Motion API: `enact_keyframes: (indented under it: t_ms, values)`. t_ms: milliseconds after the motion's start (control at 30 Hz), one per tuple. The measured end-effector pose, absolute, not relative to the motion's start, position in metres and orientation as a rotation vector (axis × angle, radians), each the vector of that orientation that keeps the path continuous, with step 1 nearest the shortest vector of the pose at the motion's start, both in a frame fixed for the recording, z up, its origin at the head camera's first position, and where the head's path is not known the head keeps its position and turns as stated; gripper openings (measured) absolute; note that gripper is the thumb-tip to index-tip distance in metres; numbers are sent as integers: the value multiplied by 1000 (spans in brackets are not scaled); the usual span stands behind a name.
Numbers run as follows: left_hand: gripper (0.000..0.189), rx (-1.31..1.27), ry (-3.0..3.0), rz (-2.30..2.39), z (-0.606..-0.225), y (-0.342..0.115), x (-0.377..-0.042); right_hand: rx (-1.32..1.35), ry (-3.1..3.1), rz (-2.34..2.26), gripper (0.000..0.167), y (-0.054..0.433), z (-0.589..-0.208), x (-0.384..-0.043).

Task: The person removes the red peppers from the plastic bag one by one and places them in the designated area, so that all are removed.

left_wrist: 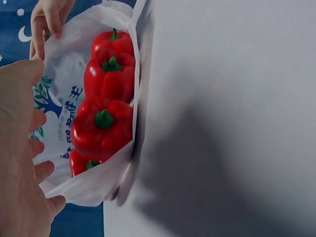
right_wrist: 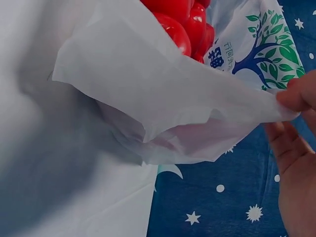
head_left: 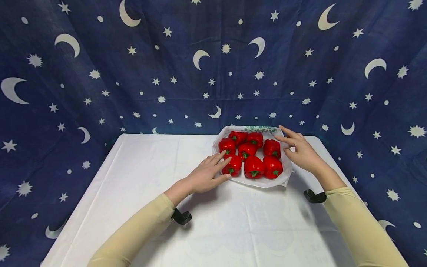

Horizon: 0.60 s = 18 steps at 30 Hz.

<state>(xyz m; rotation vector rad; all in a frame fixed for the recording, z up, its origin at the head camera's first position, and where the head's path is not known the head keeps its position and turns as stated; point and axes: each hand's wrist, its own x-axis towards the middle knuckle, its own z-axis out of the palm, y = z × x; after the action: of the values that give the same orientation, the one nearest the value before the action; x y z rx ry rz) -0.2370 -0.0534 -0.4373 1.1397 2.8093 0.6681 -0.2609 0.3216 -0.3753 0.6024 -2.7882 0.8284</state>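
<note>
A white plastic bag with a green and blue tree print lies with its mouth spread wide on the table. Several red bell peppers with green stems sit inside it. My left hand reaches over the bag's left side, fingers extended and spread, with fingertips close over the nearest left pepper. In the left wrist view that left hand has nothing in its grasp. At the far right corner, my right hand pinches the bag's rim between thumb and fingers, drawing the plastic to a point.
The bag stands near the back of a table covered in white cloth. Right behind the table's rear edge hangs a dark blue curtain with moons and stars. Black straps with mounts sit on both wrists.
</note>
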Motion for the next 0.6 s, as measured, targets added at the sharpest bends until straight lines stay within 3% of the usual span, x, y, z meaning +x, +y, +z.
enact_keyframes:
  t_ms: [267,600]
  values:
    - [72,1128,2790,696,-439,-49,-235,614,-2806,878,66,328,-379,-260]
    - [73,1094,2794,743,-442,-41,-238,611,-2808,866,54,326,-378,-258]
